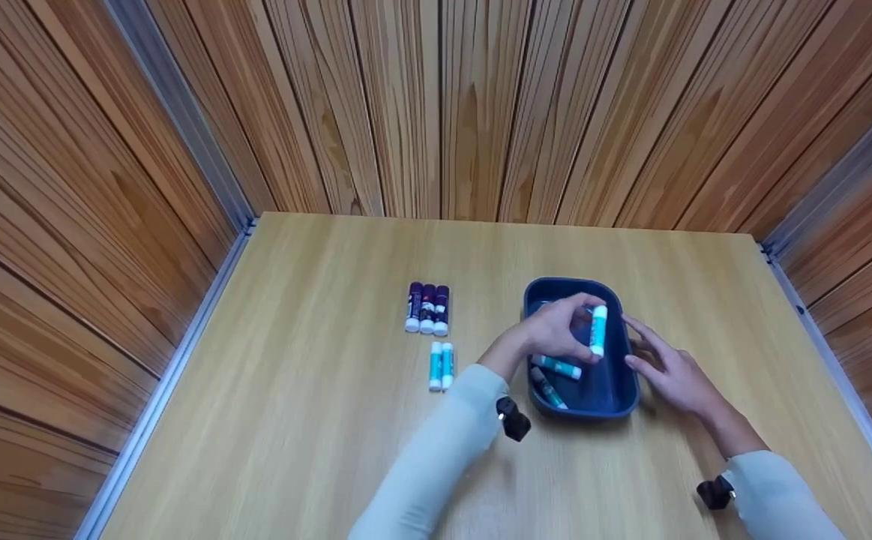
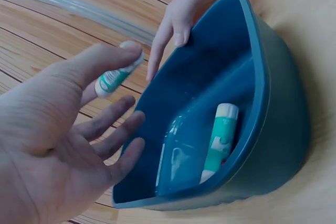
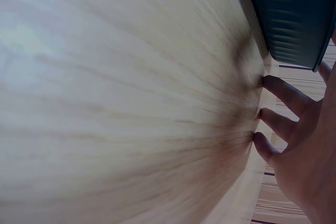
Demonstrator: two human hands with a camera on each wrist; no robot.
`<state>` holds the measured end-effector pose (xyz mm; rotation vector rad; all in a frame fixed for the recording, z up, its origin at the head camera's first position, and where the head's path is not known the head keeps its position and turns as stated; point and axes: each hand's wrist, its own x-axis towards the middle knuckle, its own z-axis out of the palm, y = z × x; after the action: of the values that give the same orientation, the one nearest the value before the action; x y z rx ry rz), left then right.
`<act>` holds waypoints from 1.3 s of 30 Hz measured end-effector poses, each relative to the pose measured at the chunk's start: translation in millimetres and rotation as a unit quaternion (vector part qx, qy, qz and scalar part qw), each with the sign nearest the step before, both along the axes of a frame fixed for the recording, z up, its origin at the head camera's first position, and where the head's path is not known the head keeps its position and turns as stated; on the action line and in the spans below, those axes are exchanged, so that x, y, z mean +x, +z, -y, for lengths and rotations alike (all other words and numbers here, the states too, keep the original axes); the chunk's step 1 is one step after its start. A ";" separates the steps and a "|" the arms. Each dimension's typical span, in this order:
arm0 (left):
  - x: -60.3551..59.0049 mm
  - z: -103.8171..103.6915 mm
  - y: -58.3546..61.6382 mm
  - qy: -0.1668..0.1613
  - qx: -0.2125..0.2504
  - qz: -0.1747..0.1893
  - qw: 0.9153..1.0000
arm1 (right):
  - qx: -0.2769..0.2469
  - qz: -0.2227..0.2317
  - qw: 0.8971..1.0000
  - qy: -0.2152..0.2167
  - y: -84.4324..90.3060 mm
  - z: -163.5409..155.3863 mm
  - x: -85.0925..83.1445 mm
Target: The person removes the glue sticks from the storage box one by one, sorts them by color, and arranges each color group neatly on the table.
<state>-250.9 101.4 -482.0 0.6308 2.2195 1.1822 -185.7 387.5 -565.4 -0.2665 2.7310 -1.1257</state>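
My left hand (image 1: 572,328) hovers over a dark blue tray (image 1: 625,390) and pinches a teal-and-white glue stick (image 1: 598,330) between thumb and forefinger, the other fingers spread. In the left wrist view the same stick (image 2: 113,80) sits at the fingertips of my left hand (image 2: 107,103), above the tray (image 2: 262,77). My right hand (image 1: 657,360) rests with straight fingers at the tray's right rim. In the right wrist view, the fingertips (image 3: 265,142) of my right hand (image 3: 294,129) touch the table beside the tray (image 3: 294,14). Two teal sticks (image 1: 557,366) lie in the tray; one stick (image 2: 220,140) lies along its wall.
Three purple-capped glue sticks (image 1: 427,308) lie side by side on the wooden table (image 1: 293,420), left of the tray. Two teal sticks (image 1: 441,365) lie just below them. Wood-panelled walls close in the table on three sides.
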 end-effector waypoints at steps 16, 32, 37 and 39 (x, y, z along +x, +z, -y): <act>-2.7 38.3 1.5 -0.006 0.023 -0.042 0.999 | -0.004 -0.004 1.000 -0.003 -1.3 -1.4 0.7; -3.3 91.8 -3.9 0.026 0.029 -0.055 0.998 | 0.002 -0.017 1.000 -0.001 -2.5 -0.5 0.6; -3.9 107.4 -5.4 0.043 0.028 -0.060 0.997 | 0.005 -0.013 1.000 -0.004 -1.6 -1.0 0.6; -3.8 113.7 -5.9 0.047 0.030 -0.061 0.997 | 0.006 -0.014 1.000 -0.004 -1.0 -0.6 0.2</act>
<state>-254.7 -12.3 -487.9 0.6442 2.3453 1.2936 -185.5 388.1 -566.4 -0.2718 2.7640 -1.1143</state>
